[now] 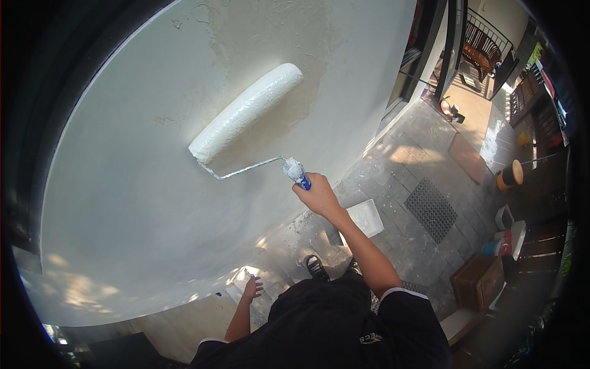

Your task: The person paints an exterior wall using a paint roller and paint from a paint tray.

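Observation:
My right hand [318, 195] is closed around the blue, paint-smeared handle of a paint roller [246, 114]. The roller's long sleeve is coated in wet white paint and lies slantwise against the wall [129, 166]. A thin bent wire frame joins the sleeve to the handle. Around and above the sleeve, the wall has a darker, beige-grey patch among paler areas. Low on the left, my left hand [253, 287] hangs with its fingers apart and holds nothing. Beyond my right forearm, a white paint tray [366, 218] rests on the floor, partly hidden by the arm.
Grey paving [393, 184] carries a dark perforated mat [431, 210] to the right. A brown wooden box [477, 281] and an orange-and-black container [510, 175] stand farther right. An open doorway with a brown bench [481, 50] is at the upper right.

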`<state>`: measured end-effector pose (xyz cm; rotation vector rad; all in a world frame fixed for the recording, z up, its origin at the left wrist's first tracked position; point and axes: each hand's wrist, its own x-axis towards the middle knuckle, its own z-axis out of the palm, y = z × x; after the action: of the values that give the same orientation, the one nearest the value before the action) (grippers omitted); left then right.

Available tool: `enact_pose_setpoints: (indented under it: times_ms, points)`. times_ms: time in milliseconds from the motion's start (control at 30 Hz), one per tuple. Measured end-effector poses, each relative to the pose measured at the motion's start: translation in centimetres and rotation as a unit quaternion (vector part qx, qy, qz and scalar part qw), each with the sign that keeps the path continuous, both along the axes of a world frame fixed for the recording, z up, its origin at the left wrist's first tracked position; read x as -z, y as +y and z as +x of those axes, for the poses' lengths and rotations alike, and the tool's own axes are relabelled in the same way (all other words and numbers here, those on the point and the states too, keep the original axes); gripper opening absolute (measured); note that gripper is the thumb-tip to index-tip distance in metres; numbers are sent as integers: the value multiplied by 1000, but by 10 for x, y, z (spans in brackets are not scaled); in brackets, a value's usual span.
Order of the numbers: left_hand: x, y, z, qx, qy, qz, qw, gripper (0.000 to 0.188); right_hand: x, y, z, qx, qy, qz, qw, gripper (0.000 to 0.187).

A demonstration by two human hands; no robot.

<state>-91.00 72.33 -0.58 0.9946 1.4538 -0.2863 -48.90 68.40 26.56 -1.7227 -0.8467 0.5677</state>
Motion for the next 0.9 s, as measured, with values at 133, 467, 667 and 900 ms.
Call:
enact_pose_setpoints:
  times_ms: [133,467,667,900]
  points:
    - [-5,-4,4,-6,7,-8,1000,60,50,-10,-13,18,6,7,1000,23]
    - [10,-15,-11,-16,-8,-13,1000,59,97,-35,-30,28,23,-60,998,24]
    - [10,-13,-17,-19,-3,-5,1000,57,73,-27,-29,50,-14,-20,998,24]
    - [7,-12,-16,-31,1,-8,999,54,75,-10,-24,11,14,-9,1000,24]
